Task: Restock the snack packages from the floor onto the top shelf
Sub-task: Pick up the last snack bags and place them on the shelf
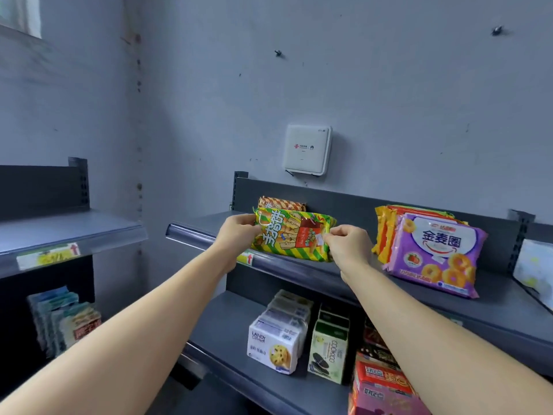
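We judge the restocking under way but not finished: at the centre of the frame our left hand and right hand each pinch 1 short end of a green-and-yellow striped snack package, holding it upright over the front lip of the top shelf, so this pack is arriving but not yet released. We cannot tell whether its lower edge touches the shelf. Just behind it stands 1 orange-brown package, and toward the right of the frame a purple ring-snack package leans against a row of orange-and-yellow packs, so part of the shelf is already stocked. Bare shelf shows between the 2 groups. The floor is out of view, so we cannot say how many packages remain down there. The package in our hands is a glossy, crinkly plastic bag with diagonal stripes, large pale characters on its left half and a picture of stick biscuits beside a red panel on its right; it looks light and puffy, probably a little slippery
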`<state>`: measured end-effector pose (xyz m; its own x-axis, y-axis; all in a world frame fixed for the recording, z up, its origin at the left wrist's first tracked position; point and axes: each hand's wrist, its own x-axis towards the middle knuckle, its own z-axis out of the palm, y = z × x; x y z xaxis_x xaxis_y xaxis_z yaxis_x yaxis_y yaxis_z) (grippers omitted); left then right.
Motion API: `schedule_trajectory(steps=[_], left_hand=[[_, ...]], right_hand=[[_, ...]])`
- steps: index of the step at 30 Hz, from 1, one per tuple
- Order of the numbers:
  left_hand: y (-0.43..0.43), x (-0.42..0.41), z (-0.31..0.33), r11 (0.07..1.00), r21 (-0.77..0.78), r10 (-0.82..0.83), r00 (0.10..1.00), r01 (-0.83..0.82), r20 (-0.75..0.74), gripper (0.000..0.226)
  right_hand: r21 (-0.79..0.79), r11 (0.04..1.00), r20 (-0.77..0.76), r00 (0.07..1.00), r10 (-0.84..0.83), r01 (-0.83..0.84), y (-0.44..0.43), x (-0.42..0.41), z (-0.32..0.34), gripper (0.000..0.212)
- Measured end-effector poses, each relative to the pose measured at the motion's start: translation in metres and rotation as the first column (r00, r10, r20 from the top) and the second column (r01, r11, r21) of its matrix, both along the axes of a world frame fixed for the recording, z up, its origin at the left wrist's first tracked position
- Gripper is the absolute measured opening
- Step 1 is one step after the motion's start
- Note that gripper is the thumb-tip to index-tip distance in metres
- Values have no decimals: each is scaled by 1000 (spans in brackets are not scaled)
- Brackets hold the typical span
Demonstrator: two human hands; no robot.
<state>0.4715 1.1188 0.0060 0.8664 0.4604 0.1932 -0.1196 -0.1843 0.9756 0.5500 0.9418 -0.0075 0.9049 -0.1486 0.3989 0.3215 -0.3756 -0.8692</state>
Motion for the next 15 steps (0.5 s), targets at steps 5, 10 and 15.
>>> schedule_trajectory(steps=[5,10,15], left_hand=[[60,69,-9,998,-1,-64,998,64,-17,37],[104,123,-11,988,0,-155,987,156,-41,40],[128,169,-15,980,-7,-199,977,199,-74,30]], right_hand=[[18,999,-71,997,-32,34,49,54,-8,12],[-19,993,-130,985,-116,114,88,101,-11,16],[-91,981,-148,971,-185,173,110,139,-15,20]])
